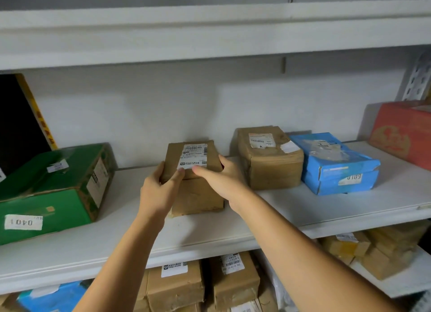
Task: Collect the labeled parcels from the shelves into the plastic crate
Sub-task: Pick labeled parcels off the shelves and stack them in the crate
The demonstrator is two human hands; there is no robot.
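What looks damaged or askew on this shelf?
The blue box at right is crumpled and torn along its front. The green box at left lies askew with a dented top. The parcel gripped by the left hand and right hand looks sound.

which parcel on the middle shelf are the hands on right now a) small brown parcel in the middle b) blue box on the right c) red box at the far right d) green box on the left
a: the left hand and right hand both grip the small brown parcel by its sides, thumbs at the lower edge of its white label.
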